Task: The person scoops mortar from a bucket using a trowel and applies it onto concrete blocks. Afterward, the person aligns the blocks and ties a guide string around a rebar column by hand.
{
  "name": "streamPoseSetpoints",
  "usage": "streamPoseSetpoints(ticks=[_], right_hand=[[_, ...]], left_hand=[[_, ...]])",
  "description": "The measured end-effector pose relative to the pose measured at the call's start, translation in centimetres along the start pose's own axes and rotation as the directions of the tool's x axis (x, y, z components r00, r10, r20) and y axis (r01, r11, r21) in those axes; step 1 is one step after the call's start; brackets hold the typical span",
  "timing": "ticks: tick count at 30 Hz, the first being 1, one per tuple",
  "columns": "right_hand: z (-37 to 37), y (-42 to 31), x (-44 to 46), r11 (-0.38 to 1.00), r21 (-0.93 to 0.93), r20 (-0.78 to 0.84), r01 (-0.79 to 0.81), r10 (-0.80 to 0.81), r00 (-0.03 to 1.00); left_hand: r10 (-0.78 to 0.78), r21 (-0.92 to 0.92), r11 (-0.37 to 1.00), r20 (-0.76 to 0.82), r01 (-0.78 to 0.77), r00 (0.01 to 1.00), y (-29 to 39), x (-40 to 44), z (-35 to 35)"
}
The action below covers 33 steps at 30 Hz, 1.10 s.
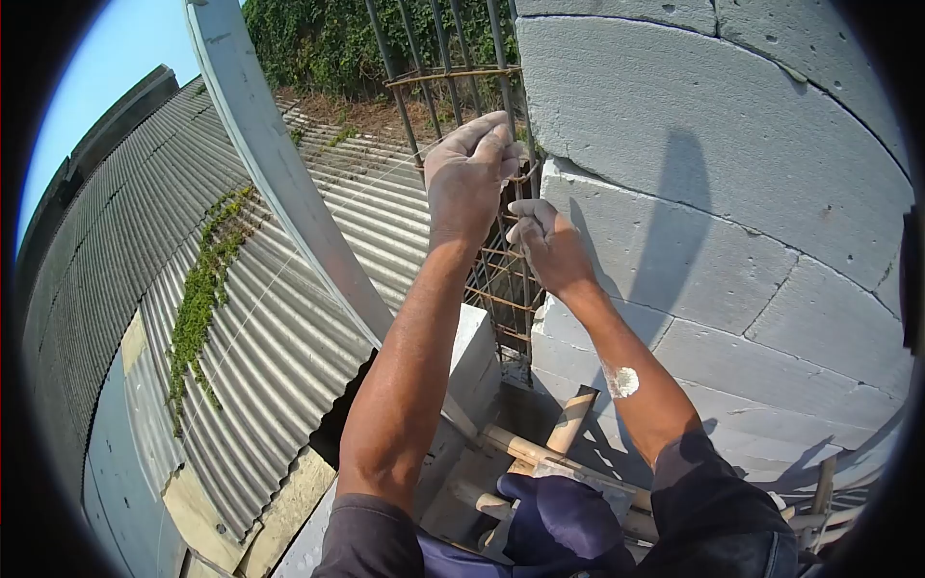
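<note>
Dusty and pale at the fingers, my left hand is raised in front of the upright steel bars, its fingers curled together; a thin string runs down-left from near it. What its fingertips hold is too small to make out. Lower and to the right, my right hand is by the rebar cage and the edge of the grey block wall. Its thumb and index finger are bent toward each other, with a small gap showing.
A pale upright board leans at the left, before a corrugated roof with green creeper. Bamboo poles cross below my arms. Leafy growth stands behind the bars.
</note>
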State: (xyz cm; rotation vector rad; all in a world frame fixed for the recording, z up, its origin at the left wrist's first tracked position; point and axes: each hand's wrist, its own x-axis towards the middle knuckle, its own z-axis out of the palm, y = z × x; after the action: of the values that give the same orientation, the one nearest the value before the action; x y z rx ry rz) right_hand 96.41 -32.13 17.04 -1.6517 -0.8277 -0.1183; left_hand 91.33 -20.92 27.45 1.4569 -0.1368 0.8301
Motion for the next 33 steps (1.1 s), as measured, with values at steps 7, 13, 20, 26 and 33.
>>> streamPoseSetpoints(ticks=[7,13,20,26,33], right_hand=[[0.3,-0.7,-0.4,0.986,-0.103,-0.253,0.134,-0.156,0.955],[0.9,-1.2,-0.6,0.972,-0.233,-0.253,0.037,-0.097,0.963],[4.7,0.9,0.5,0.993,-0.086,-0.346,-0.084,0.049,0.937],[5.5,0.2,0.5,0.976,0.212,-0.274,-0.046,0.105,0.956],[6.6,0.6,1.5,0.968,0.248,-0.315,-0.026,0.106,0.943]], left_hand=[[-0.08,-0.024,0.996,0.076,0.082,0.994,-2.1,2.7,-0.1],[-0.068,0.105,0.993,0.141,0.053,0.988,-3.7,4.1,-0.9],[0.033,0.4,0.915,0.073,-0.059,0.997,-4.6,4.7,-0.6],[0.141,0.563,0.809,0.092,-0.168,0.986,-7.2,6.6,-1.2],[0.15,0.635,0.754,0.083,-0.168,0.985,-7.7,7.0,-0.7]])
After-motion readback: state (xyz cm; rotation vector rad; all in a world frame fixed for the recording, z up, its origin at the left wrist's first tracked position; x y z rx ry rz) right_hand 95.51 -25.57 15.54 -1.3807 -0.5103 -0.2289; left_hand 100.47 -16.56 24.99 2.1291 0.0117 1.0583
